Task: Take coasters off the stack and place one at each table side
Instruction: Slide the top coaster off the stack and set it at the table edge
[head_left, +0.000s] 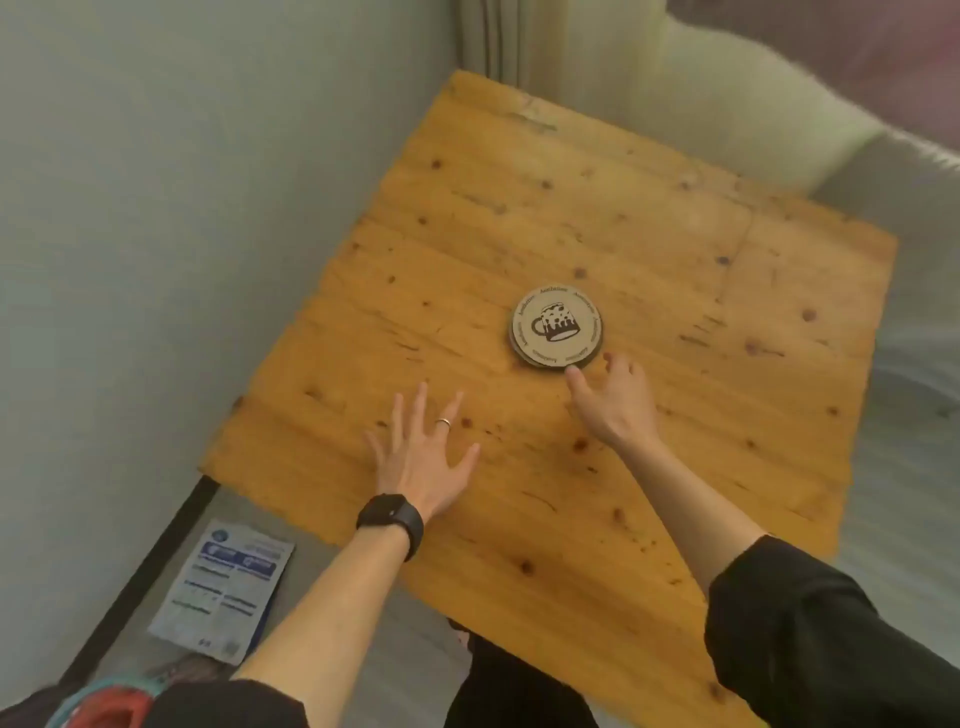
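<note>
A small stack of round cardboard coasters (555, 327), printed with a dark beer mug, lies near the middle of the square wooden table (519, 218). My right hand (615, 400) is just below the stack, fingers apart, with a fingertip touching its near edge. It holds nothing. My left hand (421, 457) rests flat on the table to the left of and nearer than the stack, fingers spread wide, a ring on one finger and a black watch on the wrist.
A pale wall runs along the table's left side. A light sofa (727, 88) stands behind and to the right. On the floor at the lower left lies a printed sheet (223, 577).
</note>
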